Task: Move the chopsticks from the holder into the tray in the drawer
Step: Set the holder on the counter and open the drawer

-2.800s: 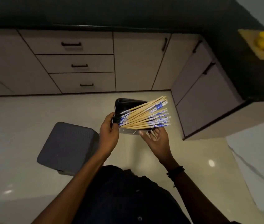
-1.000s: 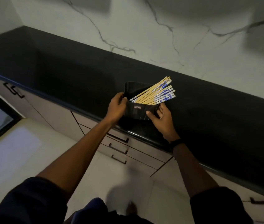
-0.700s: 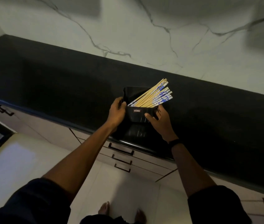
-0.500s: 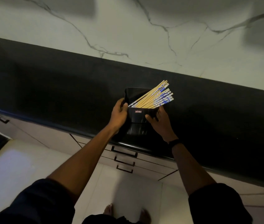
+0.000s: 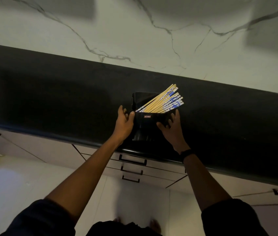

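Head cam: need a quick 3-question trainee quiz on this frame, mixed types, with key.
1. True or false: the chopsticks lie in a drawer tray.
2. The holder stands on: A) the floor, B) the black countertop, C) an open drawer.
3. Fill in: the chopsticks' blue-patterned ends lean toward the side of the ___ (left hand or right hand).
Key: 1 false; 2 B; 3 right hand.
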